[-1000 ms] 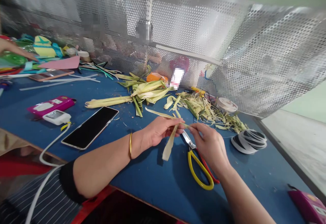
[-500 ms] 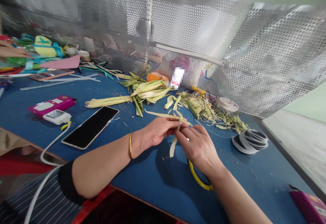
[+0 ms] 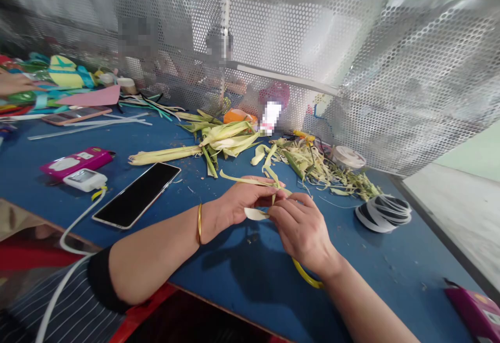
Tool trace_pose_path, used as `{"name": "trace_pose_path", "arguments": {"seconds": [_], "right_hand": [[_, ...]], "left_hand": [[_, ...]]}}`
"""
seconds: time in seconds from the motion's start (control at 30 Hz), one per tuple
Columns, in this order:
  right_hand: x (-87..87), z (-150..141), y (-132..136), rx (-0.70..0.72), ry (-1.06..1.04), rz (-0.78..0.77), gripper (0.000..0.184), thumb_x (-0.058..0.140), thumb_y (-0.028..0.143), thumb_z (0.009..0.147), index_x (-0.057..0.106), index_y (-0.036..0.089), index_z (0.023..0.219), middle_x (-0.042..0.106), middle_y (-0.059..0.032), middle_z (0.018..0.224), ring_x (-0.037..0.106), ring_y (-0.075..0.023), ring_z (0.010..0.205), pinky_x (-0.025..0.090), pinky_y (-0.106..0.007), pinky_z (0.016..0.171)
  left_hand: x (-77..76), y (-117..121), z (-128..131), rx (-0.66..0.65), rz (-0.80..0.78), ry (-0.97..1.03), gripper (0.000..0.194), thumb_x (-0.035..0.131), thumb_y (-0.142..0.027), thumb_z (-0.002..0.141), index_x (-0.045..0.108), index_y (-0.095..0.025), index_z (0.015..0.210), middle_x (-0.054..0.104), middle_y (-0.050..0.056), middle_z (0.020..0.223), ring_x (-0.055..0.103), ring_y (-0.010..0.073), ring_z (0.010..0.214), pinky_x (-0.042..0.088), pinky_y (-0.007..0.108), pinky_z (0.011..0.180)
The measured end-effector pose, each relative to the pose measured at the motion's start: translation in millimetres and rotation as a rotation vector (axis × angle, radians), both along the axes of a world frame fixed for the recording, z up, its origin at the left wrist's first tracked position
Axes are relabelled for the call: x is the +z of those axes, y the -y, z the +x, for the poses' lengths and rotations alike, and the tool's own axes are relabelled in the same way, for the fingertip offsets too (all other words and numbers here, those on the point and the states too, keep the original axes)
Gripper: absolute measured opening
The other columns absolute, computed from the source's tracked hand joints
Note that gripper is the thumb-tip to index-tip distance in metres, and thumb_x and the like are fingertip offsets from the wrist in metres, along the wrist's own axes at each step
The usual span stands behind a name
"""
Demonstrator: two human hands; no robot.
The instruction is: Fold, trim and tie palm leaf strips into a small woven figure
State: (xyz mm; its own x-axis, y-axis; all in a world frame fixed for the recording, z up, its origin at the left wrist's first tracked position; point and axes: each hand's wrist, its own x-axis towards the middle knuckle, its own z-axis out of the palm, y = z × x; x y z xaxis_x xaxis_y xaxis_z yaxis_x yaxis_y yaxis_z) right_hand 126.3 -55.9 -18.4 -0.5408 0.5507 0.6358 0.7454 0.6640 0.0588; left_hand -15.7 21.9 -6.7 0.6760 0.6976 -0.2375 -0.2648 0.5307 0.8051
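Note:
Pale green corn husk strips (image 3: pixel 242 179) cross one another between my two hands, just above the blue table. My left hand (image 3: pixel 250 197), with a gold bangle at its wrist, pinches the strips where they meet. From the right, my right hand (image 3: pixel 299 223) has its fingers closed on the same strips; a short flat end (image 3: pixel 256 214) sticks out leftward from it. My fingers partly hide the crossing. Below my right hand lies a yellow curved handle (image 3: pixel 307 274), mostly covered by the hand. A pile of corn husks (image 3: pixel 230 137) lies beyond my hands.
Shredded husk scraps (image 3: pixel 316 166) and a coil of white strip (image 3: pixel 383 213) lie to the right. A phone (image 3: pixel 137 194), a magenta case (image 3: pixel 77 162) and a white corded device (image 3: pixel 85 179) are at left. Perforated metal panels (image 3: pixel 281 36) stand behind. Another person's hand (image 3: pixel 15 83) is far left.
The short husk end that hung down between my hands now points left. My right hand has shifted slightly, and both hands still grip the strips.

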Motion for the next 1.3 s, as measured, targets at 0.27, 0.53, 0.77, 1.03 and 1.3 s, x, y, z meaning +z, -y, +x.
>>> {"name": "trace_pose_path", "arguments": {"seconds": [0.27,0.53,0.77,1.03,1.3], "right_hand": [[0.8,13,-7,-0.22,-0.37,-0.052,0.014,0.047,0.019,0.096,0.061,0.02,0.099,0.071,-0.006,0.09,0.064,-0.019,0.082,0.044,-0.032,0.079],[-7.0,15,-14,-0.431,-0.521,-0.531,0.027,0.051,0.037,0.093,0.057,0.023,0.071,0.064,0.0016,0.061,0.056,-0.0148,0.056,0.037,-0.025,0.056],[4.4,10,-6,-0.331,-0.784,-0.764,0.033,0.051,0.041,0.091,0.059,0.02,0.066,0.052,0.0028,0.053,0.046,-0.0126,0.053,0.033,-0.025,0.054],[18.6,9,-1,-0.265,-0.911,-0.844,0.033,0.056,0.041,0.085,0.06,0.019,0.06,0.05,0.002,0.048,0.042,-0.0118,0.05,0.029,-0.026,0.051],[20.0,18,-7,-0.26,-0.903,-0.905,0.045,0.056,0.059,0.083,0.064,0.019,0.063,0.055,-0.0008,0.057,0.048,-0.0154,0.059,0.036,-0.028,0.058]], "left_hand": [[-2.9,-8,-6,0.023,0.132,-0.022,0.023,0.082,-0.024,0.066,0.072,-0.012,0.082,0.069,0.005,0.081,0.062,0.0126,0.074,0.048,0.026,0.075],[0.4,-3,-4,0.046,0.144,-0.128,0.02,0.078,-0.017,0.066,0.072,-0.012,0.085,0.066,0.002,0.075,0.058,0.0094,0.062,0.046,0.024,0.064],[-8.4,-5,-1,0.121,0.411,-0.284,0.017,0.071,-0.029,0.075,0.065,-0.014,0.071,0.059,-0.002,0.061,0.043,0.0063,0.047,0.028,0.022,0.041],[1.0,-4,-2,0.105,0.316,-0.297,0.015,0.071,-0.026,0.073,0.063,-0.014,0.07,0.058,-0.002,0.057,0.038,0.0051,0.044,0.022,0.021,0.041],[7.0,-10,-8,-0.014,0.285,-0.309,0.023,0.076,-0.033,0.069,0.066,-0.012,0.067,0.058,0.0,0.061,0.038,0.005,0.047,0.019,0.022,0.043]]}}
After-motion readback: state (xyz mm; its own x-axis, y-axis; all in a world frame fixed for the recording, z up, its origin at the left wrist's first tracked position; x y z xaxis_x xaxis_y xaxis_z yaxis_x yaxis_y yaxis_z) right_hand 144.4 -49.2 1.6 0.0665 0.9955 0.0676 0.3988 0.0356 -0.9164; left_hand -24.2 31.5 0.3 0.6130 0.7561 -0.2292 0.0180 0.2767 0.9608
